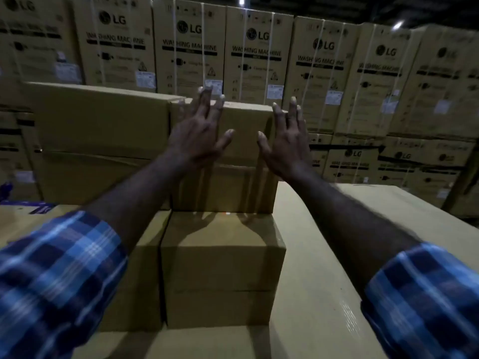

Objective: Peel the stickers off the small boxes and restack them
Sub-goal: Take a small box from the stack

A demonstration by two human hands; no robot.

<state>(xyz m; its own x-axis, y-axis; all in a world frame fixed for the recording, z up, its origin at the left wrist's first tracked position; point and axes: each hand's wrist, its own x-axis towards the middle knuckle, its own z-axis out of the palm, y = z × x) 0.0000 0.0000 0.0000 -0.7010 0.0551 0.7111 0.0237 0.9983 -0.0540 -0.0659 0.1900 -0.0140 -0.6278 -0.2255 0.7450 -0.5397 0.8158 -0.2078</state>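
Far box point(243, 125): set atop the stack, far centre, upright; broad face turned near; long axis judged vertical.
Near box point(223, 268): placed just below and nearer, top face bare.
Left hand point(199, 136): grip spread, nothing held; raised before the far box, contact not discernible.
Right hand point(285, 146): likewise spread and empty.
Purpose: judged to be squaring or steadying the box.
Stickers: none made out.
Cartons point(259, 55): walled behind, far.

Stacked cartons point(255, 58) read "LG" — "WASHING MACHINE".
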